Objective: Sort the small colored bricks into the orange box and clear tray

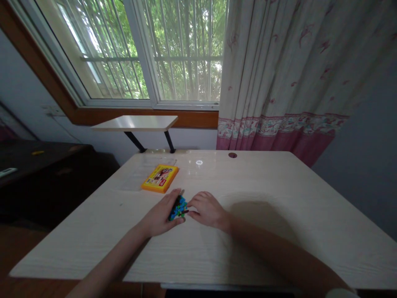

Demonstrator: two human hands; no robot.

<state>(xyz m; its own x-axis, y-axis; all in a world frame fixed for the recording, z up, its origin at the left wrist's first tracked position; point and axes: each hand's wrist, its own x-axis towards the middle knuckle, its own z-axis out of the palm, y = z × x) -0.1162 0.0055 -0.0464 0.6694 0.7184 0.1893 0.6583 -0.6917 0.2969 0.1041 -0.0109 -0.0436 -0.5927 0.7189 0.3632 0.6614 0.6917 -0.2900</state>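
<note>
A small blue and green toy block model (178,207) stands on the pale wooden table (279,215) between my two hands. My left hand (161,214) cups it from the left, fingers curled round it. My right hand (207,209) rests on the table to its right, with the fingertips touching the model's side. A flat yellow box (160,178) with a printed picture lies farther back on the table, to the left of my hands.
A clear plastic sheet (136,174) lies under the yellow box. A small shelf (136,123) on black brackets juts from the wall below the window. A floral curtain (294,74) hangs at the right. A dark cabinet (43,174) stands at the left.
</note>
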